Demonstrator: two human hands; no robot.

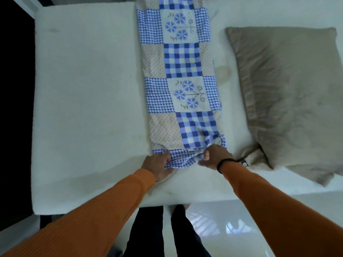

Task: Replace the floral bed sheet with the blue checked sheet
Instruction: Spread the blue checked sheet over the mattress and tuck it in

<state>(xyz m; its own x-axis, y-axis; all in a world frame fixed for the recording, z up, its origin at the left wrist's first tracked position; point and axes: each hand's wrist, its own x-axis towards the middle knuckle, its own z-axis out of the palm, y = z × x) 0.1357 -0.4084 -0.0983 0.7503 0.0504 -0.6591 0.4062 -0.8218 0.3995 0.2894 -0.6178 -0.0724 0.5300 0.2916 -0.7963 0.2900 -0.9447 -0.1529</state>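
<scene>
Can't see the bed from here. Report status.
Both hands, left hand and right hand, gripping near end of blue checked sheet. Sheet folded in strip across bare mattress. Pillow lies beside it.

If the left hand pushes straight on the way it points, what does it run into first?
The left hand already grips the near end of the blue checked sheet; going on up the bed, it would likely just bunch that folded sheet, not reach the pillow.

Bare white mattress (83,108), glossy floor (222,229)
</scene>
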